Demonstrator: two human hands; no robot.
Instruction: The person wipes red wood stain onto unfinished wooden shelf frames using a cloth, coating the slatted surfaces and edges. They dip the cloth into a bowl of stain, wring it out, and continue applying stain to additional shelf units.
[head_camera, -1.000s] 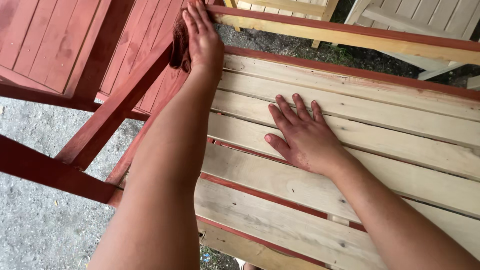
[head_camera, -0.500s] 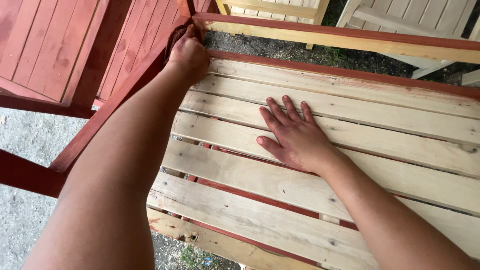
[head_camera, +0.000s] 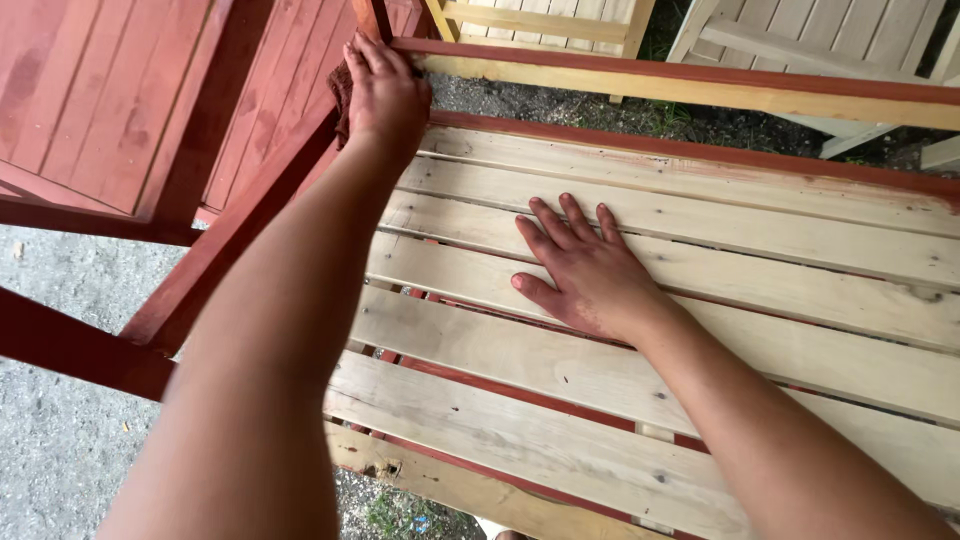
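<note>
Red-stained armrest rail (head_camera: 235, 235) at left — my left hand (head_camera: 385, 95) grips a dark rag (head_camera: 340, 90), rubbing stain at its top end by the backrest. Right hand (head_camera: 590, 270) open, flat on bare seat slats (head_camera: 760, 300) — bracing. Next stroke prob. needs even pressure.

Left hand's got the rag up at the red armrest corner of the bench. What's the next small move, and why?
Probably draw the left hand and its dark rag down along the red armrest, which runs on below the hand. The right hand lies flat on the bare seat slats, bracing the bench.
</note>
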